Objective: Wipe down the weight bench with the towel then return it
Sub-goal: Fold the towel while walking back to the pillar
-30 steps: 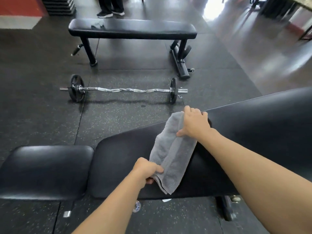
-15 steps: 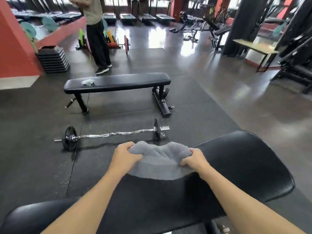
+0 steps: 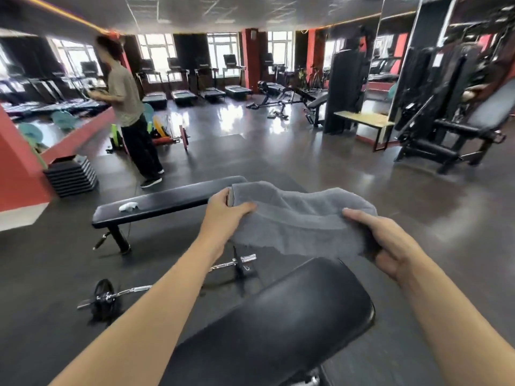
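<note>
A grey towel (image 3: 298, 218) hangs stretched between my two hands, lifted clear above the far end of the black padded weight bench (image 3: 278, 327). My left hand (image 3: 225, 210) grips the towel's left end. My right hand (image 3: 390, 240) grips its right end, fingers curled under the cloth. The bench's backrest fills the lower middle of the view, running from bottom centre up to the right.
A flat black bench (image 3: 167, 201) with a small white object (image 3: 128, 207) on it stands ahead on the left. A curl bar with plates (image 3: 106, 296) lies on the floor between. A person (image 3: 131, 112) stands beyond, near stacked step platforms (image 3: 71, 175). Machines line the right.
The towel has come off the bench pad and now hangs in the air between both hands. My view has tilted up from the bench toward the gym room.
</note>
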Motion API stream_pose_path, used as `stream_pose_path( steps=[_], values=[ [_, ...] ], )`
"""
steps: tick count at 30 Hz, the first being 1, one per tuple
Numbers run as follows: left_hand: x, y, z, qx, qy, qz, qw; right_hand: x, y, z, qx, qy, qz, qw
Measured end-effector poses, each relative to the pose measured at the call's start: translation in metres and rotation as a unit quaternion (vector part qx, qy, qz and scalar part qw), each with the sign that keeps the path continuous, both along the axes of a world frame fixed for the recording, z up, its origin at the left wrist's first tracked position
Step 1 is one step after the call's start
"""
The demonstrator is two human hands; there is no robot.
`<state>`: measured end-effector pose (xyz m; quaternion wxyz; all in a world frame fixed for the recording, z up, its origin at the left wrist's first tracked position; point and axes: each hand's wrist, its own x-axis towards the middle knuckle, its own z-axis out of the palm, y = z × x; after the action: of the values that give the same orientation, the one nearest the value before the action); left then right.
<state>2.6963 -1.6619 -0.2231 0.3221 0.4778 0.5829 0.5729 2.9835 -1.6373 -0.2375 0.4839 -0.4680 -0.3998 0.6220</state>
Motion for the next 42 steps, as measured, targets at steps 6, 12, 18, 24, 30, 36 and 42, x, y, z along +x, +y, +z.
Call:
stream_pose_path(
  steps=[6, 12, 18, 24, 30, 36, 42],
  values=[
    [0.096, -0.024, 0.028, -0.019, 0.067, -0.046, 0.997, 0.1, -0.034, 0.022, 0.072, -0.077, -0.043, 0.993],
    [0.181, -0.02, 0.011, -0.015, 0.063, -0.108, 0.992, 0.188, -0.053, 0.01, 0.103, -0.155, -0.084, 0.979],
    [0.269, 0.044, 0.006, 0.001, 0.081, -0.109, 0.991, 0.271, -0.012, 0.009, 0.118, -0.195, -0.124, 0.966],
    [0.344, 0.137, -0.005, 0.031, 0.055, -0.103, 0.993, 0.356, 0.079, 0.0, 0.131, -0.204, -0.147, 0.959],
    [0.415, 0.251, -0.021, 0.03, 0.022, -0.072, 0.997, 0.42, 0.216, -0.008, 0.106, -0.221, -0.121, 0.962],
    [0.468, 0.366, -0.01, 0.042, 0.032, -0.033, 0.998, 0.463, 0.352, 0.002, 0.102, -0.216, -0.086, 0.967],
    [0.507, 0.482, -0.031, 0.009, 0.043, 0.02, 0.999, 0.503, 0.494, -0.025, 0.09, -0.177, -0.045, 0.979]
  ],
)
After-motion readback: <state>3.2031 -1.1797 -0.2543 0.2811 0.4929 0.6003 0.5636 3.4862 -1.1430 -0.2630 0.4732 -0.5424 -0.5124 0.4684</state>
